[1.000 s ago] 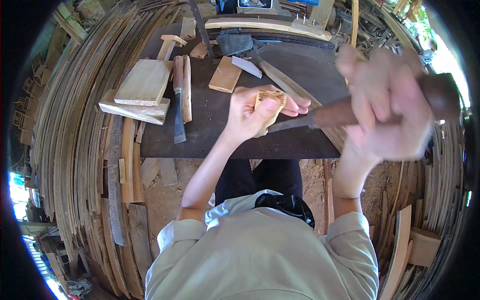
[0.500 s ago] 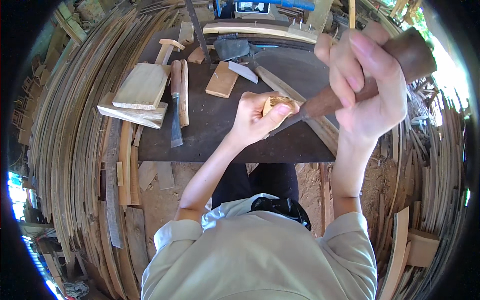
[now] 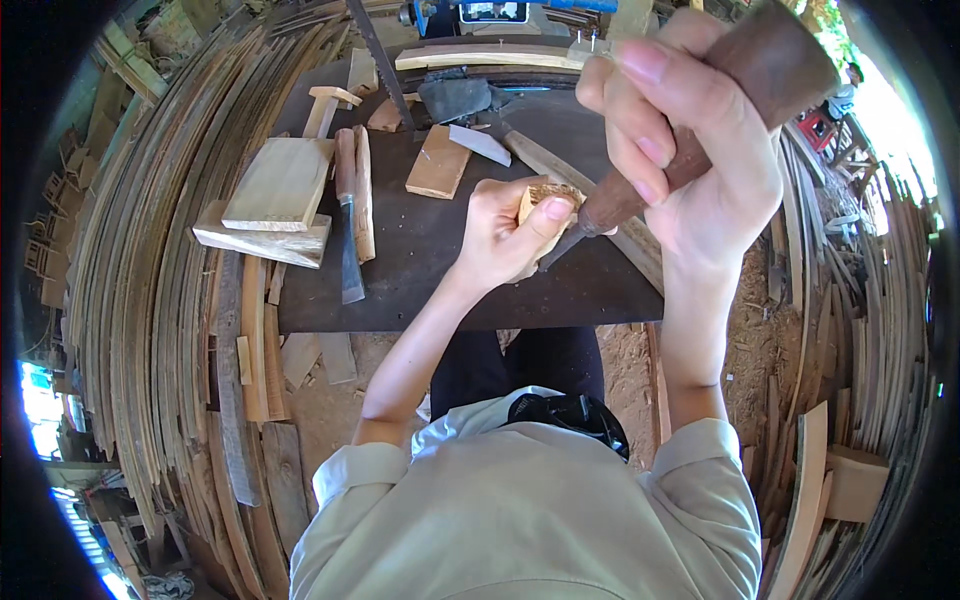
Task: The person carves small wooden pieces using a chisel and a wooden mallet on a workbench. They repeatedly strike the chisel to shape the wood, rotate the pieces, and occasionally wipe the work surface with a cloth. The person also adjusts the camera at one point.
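Observation:
My left hand (image 3: pixel 492 240) is closed around a small light-coloured piece of wood (image 3: pixel 535 203), its rough end facing up and the thumb pressed along its side. Wrapped in the fingers of my right hand (image 3: pixel 718 190) is a knife with a thick brown wooden handle (image 3: pixel 770 70). Its dark blade (image 3: pixel 562 248) slants down beside the wood piece, close to my left thumb; whether its edge touches the wood is hard to tell. Both hands are raised above the dark tabletop (image 3: pixel 430 285).
Left on the table lie another wooden-handled knife (image 3: pixel 349 240) and stacked boards (image 3: pixel 278 185). A reddish wood block (image 3: pixel 438 162), a grey-white strip (image 3: pixel 480 144) and a long wooden bar (image 3: pixel 555 165) lie farther back. A saw blade (image 3: pixel 380 60) stands behind. Long wood strips (image 3: pixel 130 290) line both sides.
My right hand has shifted left and slightly up with the knife, whose handle now stands steeper. Less of the blade shows beside the wood piece. The left hand keeps its grip.

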### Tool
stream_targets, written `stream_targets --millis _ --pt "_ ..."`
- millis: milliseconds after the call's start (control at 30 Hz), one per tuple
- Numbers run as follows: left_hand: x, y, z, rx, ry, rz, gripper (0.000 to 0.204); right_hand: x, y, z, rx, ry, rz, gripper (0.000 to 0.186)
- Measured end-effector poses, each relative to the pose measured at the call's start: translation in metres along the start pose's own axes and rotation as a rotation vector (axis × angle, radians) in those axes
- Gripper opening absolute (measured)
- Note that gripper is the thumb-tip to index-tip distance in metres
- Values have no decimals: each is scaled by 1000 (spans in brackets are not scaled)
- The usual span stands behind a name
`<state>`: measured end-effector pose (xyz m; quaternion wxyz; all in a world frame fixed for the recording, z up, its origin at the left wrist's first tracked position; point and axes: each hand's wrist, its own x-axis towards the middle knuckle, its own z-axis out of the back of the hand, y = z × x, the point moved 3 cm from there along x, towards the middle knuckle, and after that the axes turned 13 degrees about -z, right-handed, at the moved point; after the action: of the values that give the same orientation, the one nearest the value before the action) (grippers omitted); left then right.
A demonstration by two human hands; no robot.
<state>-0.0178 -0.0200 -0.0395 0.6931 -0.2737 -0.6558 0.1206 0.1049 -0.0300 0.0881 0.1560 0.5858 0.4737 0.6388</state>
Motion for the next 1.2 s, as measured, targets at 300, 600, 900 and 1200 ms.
stream_targets --millis 300,600,900,1200 --pt "5 3 -7 -7 -30 7 29 15 18 -6 91 4 -294 21" --pt "2 -12 -11 -17 7 -104 34 -34 1 22 112 222 -48 19" --pt "-30 -11 60 -5 -241 143 79 -104 -19 65 140 -49 114 16" --pt "-116 -68 101 634 -64 237 53 -171 -11 77 11 17 -68 18"
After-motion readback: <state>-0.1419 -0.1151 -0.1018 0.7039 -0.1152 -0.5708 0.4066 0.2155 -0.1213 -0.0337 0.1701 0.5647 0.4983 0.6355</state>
